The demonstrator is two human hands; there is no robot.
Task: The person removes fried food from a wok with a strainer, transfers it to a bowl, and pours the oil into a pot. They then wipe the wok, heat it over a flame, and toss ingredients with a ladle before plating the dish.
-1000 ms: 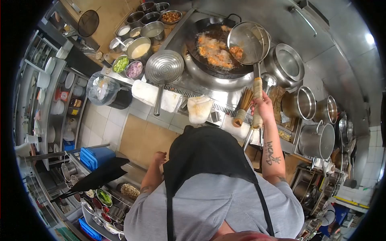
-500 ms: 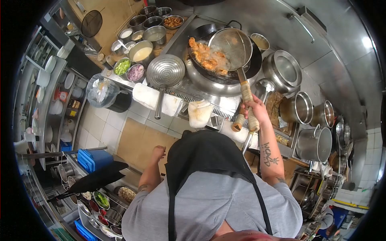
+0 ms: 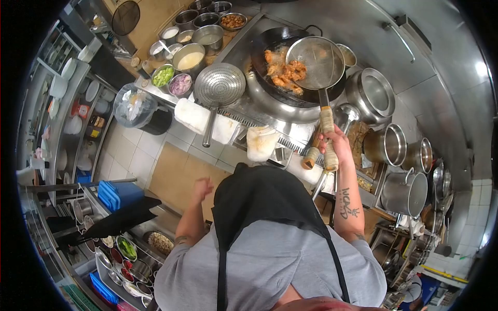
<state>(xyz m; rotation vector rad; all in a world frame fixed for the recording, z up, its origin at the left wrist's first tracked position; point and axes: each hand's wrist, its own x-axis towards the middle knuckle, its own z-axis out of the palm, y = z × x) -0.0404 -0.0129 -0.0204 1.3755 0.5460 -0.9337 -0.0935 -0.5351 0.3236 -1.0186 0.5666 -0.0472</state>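
My right hand (image 3: 336, 145) is closed around the wrapped handle of a round mesh strainer (image 3: 316, 59). The strainer's bowl is over the right part of a dark wok (image 3: 259, 49), and through its mesh the view below is hazy. Browned fried pieces (image 3: 285, 74) lie in the wok, to the left of the strainer and partly against its rim. Another wooden handle (image 3: 310, 158) rests just left of my right hand. My left hand (image 3: 202, 189) hangs beside the black apron (image 3: 259, 194), holding nothing, its fingers loosely apart.
A perforated ladle (image 3: 220, 85) lies left of the wok, near folded white cloths (image 3: 191, 115). Metal bowls of chopped green vegetable (image 3: 163, 76) and purple onion (image 3: 180, 84) stand farther left. Steel pots (image 3: 385, 145) line the right side. A lined bin (image 3: 134, 109) stands left.
The strainer sits farther right relative to the fried pieces, which are bunched closer together with less bubbling around them. My left hand's fingers have loosened. The whole view has shifted slightly.
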